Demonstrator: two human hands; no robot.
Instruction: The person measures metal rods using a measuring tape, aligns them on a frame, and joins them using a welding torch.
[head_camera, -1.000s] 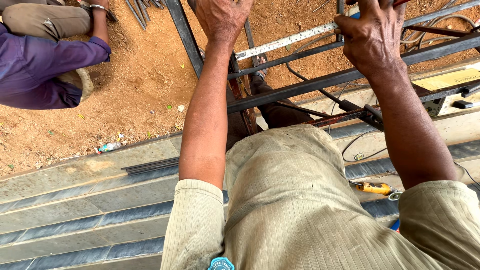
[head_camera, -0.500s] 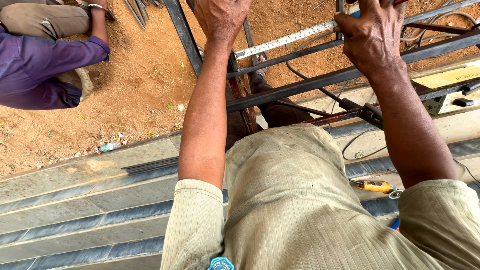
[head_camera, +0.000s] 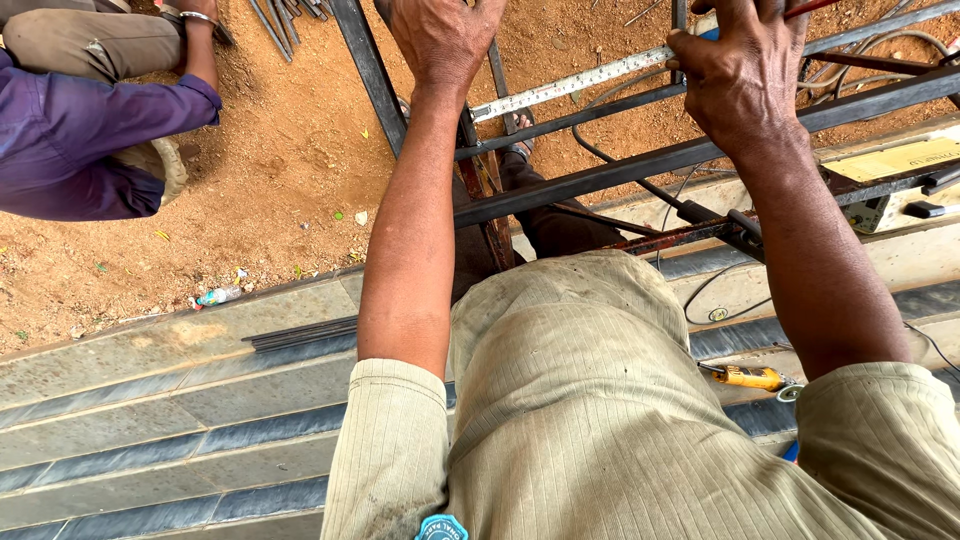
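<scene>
A steel measuring tape (head_camera: 575, 84) is stretched across a dark metal frame (head_camera: 620, 165) between my two hands. My left hand (head_camera: 440, 35) grips the tape's left end against an upright bar of the frame. At the tape's right end, my right hand (head_camera: 740, 70) is closed over the tape and the top bar, with a red stick-like object (head_camera: 812, 8) poking out between the fingers. My fingertips are hidden past the frame's edge. My arms in short beige sleeves reach forward over my torso.
Another person in a purple shirt (head_camera: 80, 130) crouches at the upper left on the sandy ground, near several metal rods (head_camera: 285, 20). Stone steps (head_camera: 150, 400) run below. A yellow-handled tool (head_camera: 750, 377), cables (head_camera: 620, 165) and a yellow-topped machine (head_camera: 900, 170) lie on the right.
</scene>
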